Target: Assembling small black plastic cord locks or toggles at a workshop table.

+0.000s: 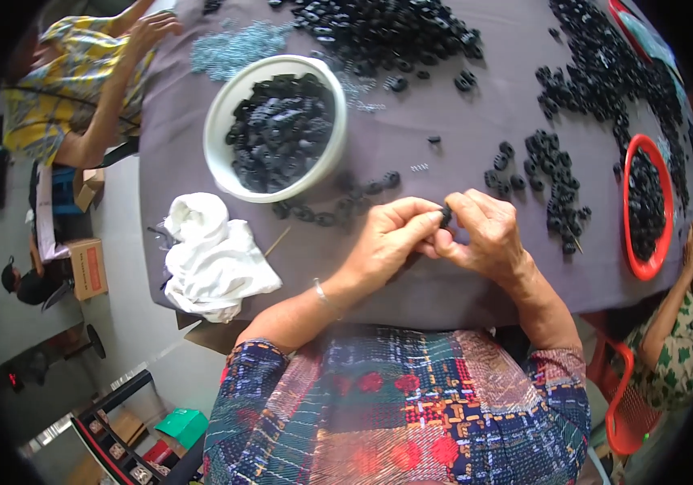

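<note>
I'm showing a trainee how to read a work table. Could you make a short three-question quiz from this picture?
1. True or false: a small black piece shows at the fingertips where the left hand and the right hand meet.

2. What colour is the container of black parts to the right of the hands?
A) green
B) red
C) white

3. What soft thing lies on the table, nearer the person than the white bucket?

Key:
1. True
2. B
3. A bunched white cloth
</note>
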Available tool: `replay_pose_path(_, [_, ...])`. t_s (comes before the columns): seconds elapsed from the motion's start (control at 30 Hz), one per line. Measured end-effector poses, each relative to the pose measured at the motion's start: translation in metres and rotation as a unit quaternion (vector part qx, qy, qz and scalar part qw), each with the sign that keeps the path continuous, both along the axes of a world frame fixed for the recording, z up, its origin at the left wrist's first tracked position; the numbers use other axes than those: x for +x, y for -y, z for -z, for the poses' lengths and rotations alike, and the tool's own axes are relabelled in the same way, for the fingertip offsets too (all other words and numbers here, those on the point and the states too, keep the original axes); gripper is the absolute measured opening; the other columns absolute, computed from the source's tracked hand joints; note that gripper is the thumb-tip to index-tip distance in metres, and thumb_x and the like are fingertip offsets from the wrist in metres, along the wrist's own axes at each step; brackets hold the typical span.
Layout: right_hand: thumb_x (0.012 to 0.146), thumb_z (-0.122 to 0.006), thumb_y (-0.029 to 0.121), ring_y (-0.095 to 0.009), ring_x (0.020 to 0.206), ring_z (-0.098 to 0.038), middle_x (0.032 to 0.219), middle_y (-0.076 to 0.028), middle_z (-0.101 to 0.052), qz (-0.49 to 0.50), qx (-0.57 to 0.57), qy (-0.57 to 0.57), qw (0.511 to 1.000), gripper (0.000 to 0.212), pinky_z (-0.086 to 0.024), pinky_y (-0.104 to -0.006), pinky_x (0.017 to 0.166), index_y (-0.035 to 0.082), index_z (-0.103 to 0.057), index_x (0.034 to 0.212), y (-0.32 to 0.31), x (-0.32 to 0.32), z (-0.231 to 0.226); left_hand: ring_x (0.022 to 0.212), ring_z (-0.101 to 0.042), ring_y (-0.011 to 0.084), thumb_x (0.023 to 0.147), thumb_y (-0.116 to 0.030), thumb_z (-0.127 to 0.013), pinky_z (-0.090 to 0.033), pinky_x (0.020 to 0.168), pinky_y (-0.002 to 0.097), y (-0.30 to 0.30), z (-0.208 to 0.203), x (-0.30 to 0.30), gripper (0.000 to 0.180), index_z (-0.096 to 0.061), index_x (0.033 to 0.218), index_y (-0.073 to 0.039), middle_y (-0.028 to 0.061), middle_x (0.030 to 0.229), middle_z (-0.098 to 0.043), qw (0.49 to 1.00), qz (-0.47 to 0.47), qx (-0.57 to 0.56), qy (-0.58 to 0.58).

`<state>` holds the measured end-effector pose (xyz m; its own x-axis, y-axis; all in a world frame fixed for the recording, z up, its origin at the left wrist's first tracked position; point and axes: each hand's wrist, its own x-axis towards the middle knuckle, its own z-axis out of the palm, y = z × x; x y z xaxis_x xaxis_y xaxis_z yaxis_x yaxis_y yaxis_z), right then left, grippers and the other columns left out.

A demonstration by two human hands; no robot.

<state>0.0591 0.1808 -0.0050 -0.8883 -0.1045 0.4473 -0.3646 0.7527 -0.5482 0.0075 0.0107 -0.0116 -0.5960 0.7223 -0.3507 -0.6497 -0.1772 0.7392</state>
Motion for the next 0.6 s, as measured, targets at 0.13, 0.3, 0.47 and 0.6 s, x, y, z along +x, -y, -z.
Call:
replay_pose_path(0.13, [0.066, -0.069, 0.012, -0.023, 0.053, -0.053, 0.069, -0.011, -0.054, -0.035, -0.101, 0.059, 0.993, 0.032, -0.046, -0.0332, 0.05, 0.0, -0.058, 0.093, -0.001, -0.004, -0.009, 0.072, -0.062, 0.007, 0.095, -0.014, -0.055, -0.053, 0.064, 0.0198, 0.0, 0.005, 0.001, 0.017, -0.06, 0.101, 0.001, 0.0038, 0.086, -0.064, 1.0, -0.015, 0.023, -0.004])
replay_pose_path(0.3, [0.077, -0.065, 0.004, -0.012, 0.055, -0.049, 0.071, -0.006, -0.054, -0.014, -0.183, 0.131, 0.974, 0.013, -0.041, -0.0253, 0.051, -0.001, -0.065, 0.089, -0.007, -0.006, -0.01, 0.079, -0.062, 0.0115, 0.096, -0.017, -0.054, -0.053, 0.069, 0.0239, 0.0, 0.004, 0.003, 0.022, -0.057, 0.108, 0.002, 0.0074, 0.094, -0.063, 0.999, 0.018, 0.012, -0.05])
replay_pose_path(0.47, [0.082, -0.063, 0.002, -0.01, 0.062, -0.054, 0.074, -0.005, -0.058, -0.045, -0.251, 0.176, 0.951, 0.009, -0.043, -0.0232, 0.057, -0.002, -0.065, 0.09, -0.013, -0.008, -0.013, 0.078, -0.062, 0.0109, 0.096, -0.015, -0.054, -0.051, 0.068, 0.0231, -0.003, 0.0, 0.006, 0.024, -0.054, 0.113, 0.002, 0.0062, 0.092, -0.062, 0.997, 0.003, -0.018, -0.074])
replay_pose_path(0.6, [0.087, -0.062, 0.002, -0.007, 0.074, -0.056, 0.082, -0.002, -0.062, -0.004, -0.367, 0.201, 0.908, 0.008, -0.044, -0.0205, 0.066, -0.003, -0.065, 0.093, -0.014, -0.007, -0.014, 0.078, -0.061, 0.0105, 0.095, -0.01, -0.054, -0.051, 0.067, 0.0227, -0.005, 0.004, 0.014, 0.023, -0.05, 0.115, 0.002, 0.0055, 0.092, -0.061, 0.991, -0.004, -0.048, -0.126])
